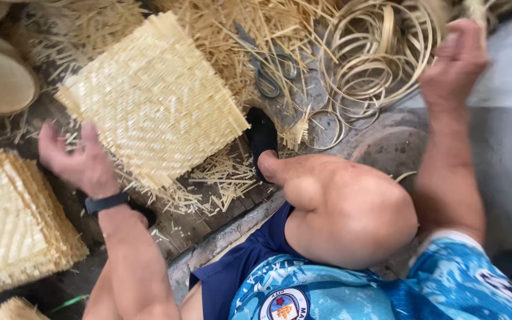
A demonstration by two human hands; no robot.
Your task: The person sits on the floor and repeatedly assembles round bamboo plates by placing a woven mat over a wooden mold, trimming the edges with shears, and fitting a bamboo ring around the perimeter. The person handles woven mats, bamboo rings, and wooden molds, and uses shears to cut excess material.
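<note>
One woven mat lies diamond-wise, corner pointing away; left hand open, touching edge; right hand grip unclear.

Pale square woven mat, flat, tilted.

Dark wooden floor boards carry a square woven bamboo mat, loose bamboo slivers scattered about it, a stack of woven mats at the left, grey scissors, and coiled bamboo hoops beside a grey concrete slab
</note>
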